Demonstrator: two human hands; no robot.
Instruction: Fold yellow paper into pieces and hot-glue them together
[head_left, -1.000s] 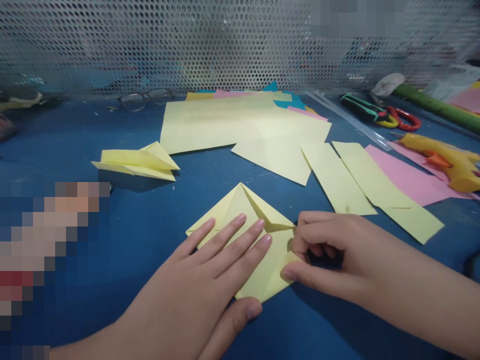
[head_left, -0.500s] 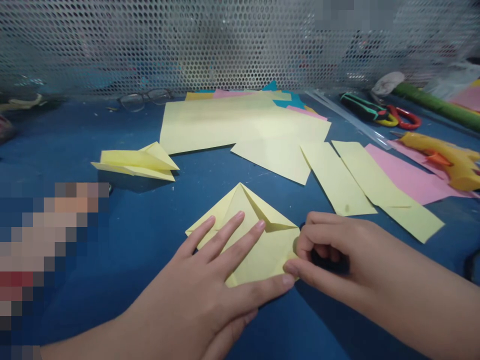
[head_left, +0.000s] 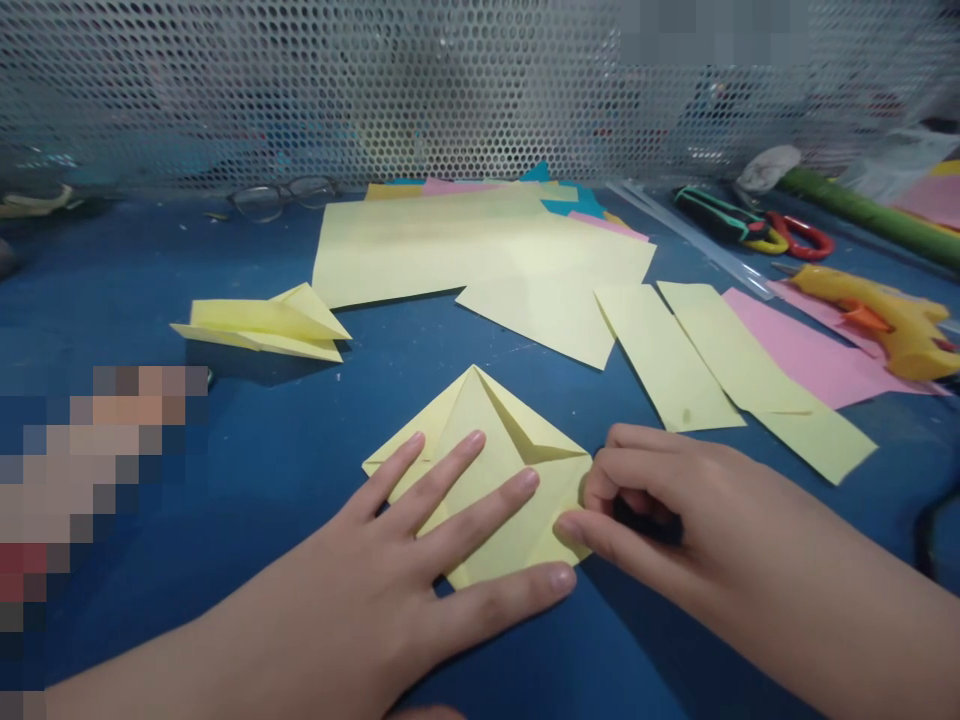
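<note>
A folded sheet of pale yellow paper (head_left: pixel 510 540) lies on the blue tabletop, its pointed top facing away from me and its upper flaps creased into triangles. My left hand (head_left: pixel 397 560) rests flat across its left and lower part, fingers spread. At the lower right edge of the sheet, my right hand (head_left: pixel 660 500) pinches the paper between thumb and curled fingers. Beyond my left hand sits a finished-looking yellow paper plane (head_left: pixel 259 325).
Large yellow sheets (head_left: pixel 480 250) and cut strips (head_left: pixel 667 360) lie behind. To the right are pink paper (head_left: pixel 810 360), a yellow glue gun (head_left: pixel 877 310), scissors (head_left: pixel 802 238) and a black-green cutter (head_left: pixel 712 215). Glasses (head_left: pixel 281 198) lie near the perforated metal screen (head_left: pixel 450 90). A blurred-out shape occupies the left edge.
My left hand's fingers have spread wider, the index finger sliding down towards the sheet's lower edge. The right hand keeps its pinch at the right edge. The view has shifted slightly.
</note>
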